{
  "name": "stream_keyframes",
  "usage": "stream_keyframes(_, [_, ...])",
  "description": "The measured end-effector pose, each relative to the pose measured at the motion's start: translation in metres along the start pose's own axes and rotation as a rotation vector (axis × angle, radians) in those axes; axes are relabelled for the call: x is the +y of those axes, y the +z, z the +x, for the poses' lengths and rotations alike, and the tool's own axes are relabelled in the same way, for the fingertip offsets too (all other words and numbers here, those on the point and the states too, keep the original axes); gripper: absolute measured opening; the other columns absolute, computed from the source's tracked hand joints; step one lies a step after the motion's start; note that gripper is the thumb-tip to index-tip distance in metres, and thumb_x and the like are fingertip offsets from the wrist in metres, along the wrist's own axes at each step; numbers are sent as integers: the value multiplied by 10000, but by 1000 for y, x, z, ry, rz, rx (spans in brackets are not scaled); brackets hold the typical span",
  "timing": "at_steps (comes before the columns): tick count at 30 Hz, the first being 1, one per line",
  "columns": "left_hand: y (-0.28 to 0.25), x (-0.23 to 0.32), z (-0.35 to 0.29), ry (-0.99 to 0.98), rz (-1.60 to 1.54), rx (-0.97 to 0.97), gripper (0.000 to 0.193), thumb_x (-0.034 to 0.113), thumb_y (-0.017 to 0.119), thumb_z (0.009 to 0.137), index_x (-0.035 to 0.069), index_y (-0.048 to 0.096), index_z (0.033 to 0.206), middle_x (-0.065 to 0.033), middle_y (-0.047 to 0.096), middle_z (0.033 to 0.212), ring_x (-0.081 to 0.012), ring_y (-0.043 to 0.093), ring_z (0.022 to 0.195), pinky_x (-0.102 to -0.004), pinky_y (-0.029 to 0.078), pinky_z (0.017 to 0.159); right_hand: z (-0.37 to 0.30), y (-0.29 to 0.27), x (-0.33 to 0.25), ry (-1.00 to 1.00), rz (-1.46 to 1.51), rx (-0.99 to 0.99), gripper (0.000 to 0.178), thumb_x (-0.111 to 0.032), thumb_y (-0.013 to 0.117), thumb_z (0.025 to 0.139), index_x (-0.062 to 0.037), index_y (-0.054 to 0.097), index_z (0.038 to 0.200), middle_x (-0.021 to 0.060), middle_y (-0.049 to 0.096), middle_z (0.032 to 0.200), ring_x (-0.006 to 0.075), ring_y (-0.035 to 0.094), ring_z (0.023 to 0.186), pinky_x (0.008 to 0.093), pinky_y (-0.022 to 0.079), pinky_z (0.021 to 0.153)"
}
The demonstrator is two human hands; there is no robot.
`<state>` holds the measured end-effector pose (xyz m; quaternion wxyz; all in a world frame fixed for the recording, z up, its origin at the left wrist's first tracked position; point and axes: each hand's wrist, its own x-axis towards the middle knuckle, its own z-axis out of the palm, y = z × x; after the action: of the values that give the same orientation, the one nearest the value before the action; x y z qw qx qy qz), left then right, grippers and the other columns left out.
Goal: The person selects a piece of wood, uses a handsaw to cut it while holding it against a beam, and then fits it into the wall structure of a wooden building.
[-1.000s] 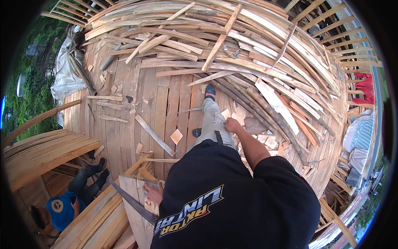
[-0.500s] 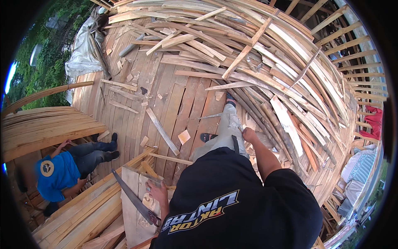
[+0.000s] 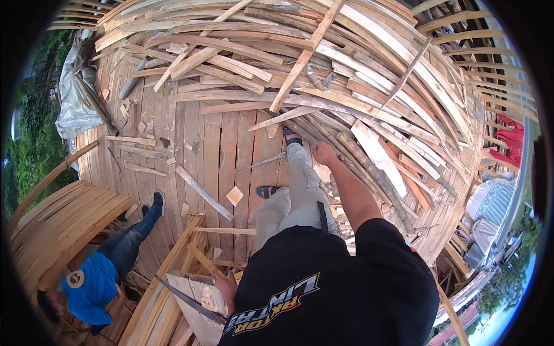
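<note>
My left hand (image 3: 224, 284) lies at the far edge of a wide, pale wooden board (image 3: 199, 328), its fingers stretched toward the end of a short wooden stick (image 3: 202, 259). Across that board, left of my wrist, rests a handsaw (image 3: 189, 299) with a long grey blade; its handle end sits close to my waist. Held out in front of me over the floor, my right hand (image 3: 324, 153) is closed in a fist, and nothing shows in it. Below that fist, long poles (image 3: 352, 158) lie along the edge of a large heap of timber.
Loose planks (image 3: 346, 63) spread across the far side and right. At left, a person (image 3: 95, 288) in a blue shirt is beside a stack of boards (image 3: 63, 219). Offcuts, including a square wood block (image 3: 235, 196), lie on the plank floor (image 3: 228, 155). Open rafters (image 3: 490, 55) edge the right.
My right arm has stretched farther forward, its fist now higher in the view. My left hand stays by the board and saw. The person in blue has shifted, and the whole view has turned slightly.
</note>
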<state>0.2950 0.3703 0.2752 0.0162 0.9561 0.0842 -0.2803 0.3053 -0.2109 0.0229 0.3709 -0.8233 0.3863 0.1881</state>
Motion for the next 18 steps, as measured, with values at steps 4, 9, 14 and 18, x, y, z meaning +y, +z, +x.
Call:
stream_keyframes(4, [42,22,16,250,7,-244,590,280,659,821,-18,441,1281,-225,519,1233,-371,527,1098,-446,414,938,65,-9,5,95,-54,-147,286,-247,484,870,-28,604,1010,245,648,985,415,619,956,510,480,859])
stream_keyframes(9, [55,82,31,-55,-281,-626,527,261,642,849,-28,467,1253,-200,565,1142,-294,562,1037,-387,443,893,163,-23,16,185,-78,-233,356,-224,496,856,8,518,1126,239,590,1167,383,597,1056,475,472,918])
stream_keyframes(14, [45,159,45,-278,-402,-715,467,238,622,875,-34,489,1232,-174,603,1076,-229,593,991,-334,468,860,257,2,57,226,-152,-174,498,-164,444,864,-4,398,1333,238,440,1370,368,488,1229,438,396,1029])
stream_keyframes(18, [45,178,54,-290,-281,-758,448,229,615,875,-31,500,1222,-175,625,1089,-250,615,1025,-345,481,886,307,64,110,88,-526,-97,562,-171,366,916,-4,278,1445,208,302,1490,335,343,1354,423,299,1105])
